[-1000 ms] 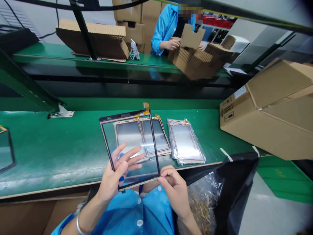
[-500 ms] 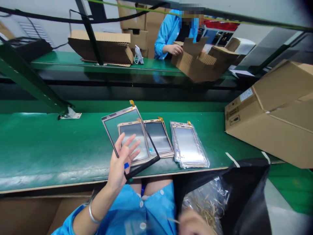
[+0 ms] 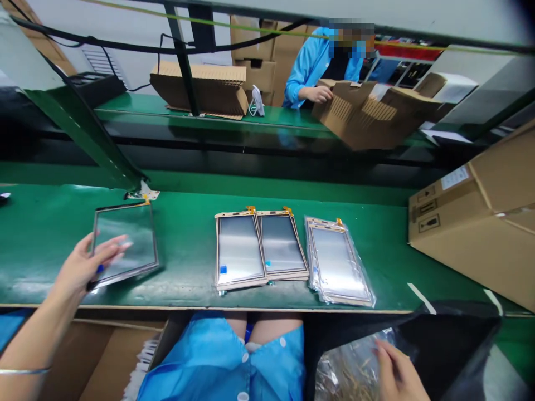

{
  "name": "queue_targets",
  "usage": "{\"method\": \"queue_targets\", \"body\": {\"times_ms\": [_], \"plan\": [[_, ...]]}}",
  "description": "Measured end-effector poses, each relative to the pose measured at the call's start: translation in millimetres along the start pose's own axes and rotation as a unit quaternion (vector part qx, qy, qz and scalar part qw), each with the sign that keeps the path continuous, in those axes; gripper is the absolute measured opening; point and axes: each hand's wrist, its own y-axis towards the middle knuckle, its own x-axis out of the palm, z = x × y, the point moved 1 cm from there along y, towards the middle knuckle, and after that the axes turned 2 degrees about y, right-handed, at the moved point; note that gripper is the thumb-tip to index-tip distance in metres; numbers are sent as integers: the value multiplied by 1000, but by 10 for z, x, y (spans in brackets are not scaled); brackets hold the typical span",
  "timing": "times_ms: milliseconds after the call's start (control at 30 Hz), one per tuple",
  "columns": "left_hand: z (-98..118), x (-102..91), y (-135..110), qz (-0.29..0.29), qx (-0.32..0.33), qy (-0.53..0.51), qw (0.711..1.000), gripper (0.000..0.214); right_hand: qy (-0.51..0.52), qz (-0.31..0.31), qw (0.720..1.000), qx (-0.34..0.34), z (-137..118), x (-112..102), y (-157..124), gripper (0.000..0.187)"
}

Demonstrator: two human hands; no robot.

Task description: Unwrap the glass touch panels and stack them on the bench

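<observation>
My left hand (image 3: 86, 264) reaches out to the left and holds a black-framed glass panel (image 3: 125, 242) by its near corner, low over the green bench (image 3: 188, 256). My right hand (image 3: 395, 370) is down at the bottom right, fingers at the clear plastic inside a black bag (image 3: 443, 340); I cannot tell whether it grips anything. Two stacks of gold-edged panels (image 3: 240, 250) (image 3: 282, 245) lie side by side at the bench's middle. A stack of panels in clear sleeves (image 3: 338, 262) lies to their right.
A large cardboard carton (image 3: 480, 217) sits on the bench at the right. Across a second green bench (image 3: 267, 117), a person in a blue coat (image 3: 317, 61) handles a cardboard box (image 3: 368, 111). A flattened carton stack (image 3: 200, 89) lies there. An open box (image 3: 104, 356) stands under the bench.
My left hand carried the glass panel from in front of me out to the left and lowered it toward the bench. My right hand let go of it and dropped to the bag.
</observation>
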Motion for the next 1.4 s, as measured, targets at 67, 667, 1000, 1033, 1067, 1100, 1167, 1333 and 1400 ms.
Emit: {"method": "queue_targets", "body": {"times_ms": [67, 667, 1000, 1033, 1067, 1100, 1167, 1333, 1400], "plan": [[-112, -227, 142, 28, 11, 59, 998, 38, 77, -72, 993, -53, -354, 336, 84, 33], [-578, 1404, -562, -175, 340, 317, 868, 48, 103, -231, 953, -167, -1431, 1866, 331, 35], [-690, 1687, -862, -202, 248, 249, 914, 69, 113, -215, 957, -160, -1392, 1923, 205, 45], [-689, 1703, -881, -200, 244, 242, 918, 70, 106, -213, 957, -165, -1395, 1924, 192, 46], [-688, 1719, -896, -198, 240, 236, 921, 71, 100, -211, 957, -169, -1397, 1925, 180, 46], [-689, 1734, -908, -197, 236, 229, 924, 72, 96, -211, 958, -172, -1397, 1925, 170, 46], [-692, 1758, -924, -193, 230, 215, 929, 73, 91, -210, 958, -174, -1396, 1922, 160, 47], [-587, 1781, -984, -185, 217, 168, 944, 73, 92, -220, 955, -173, -1387, 1908, 177, 49], [-462, 1789, -1018, -199, 172, 53, 963, 73, 99, -223, 955, -169, -1388, 1901, 191, 48]]}}
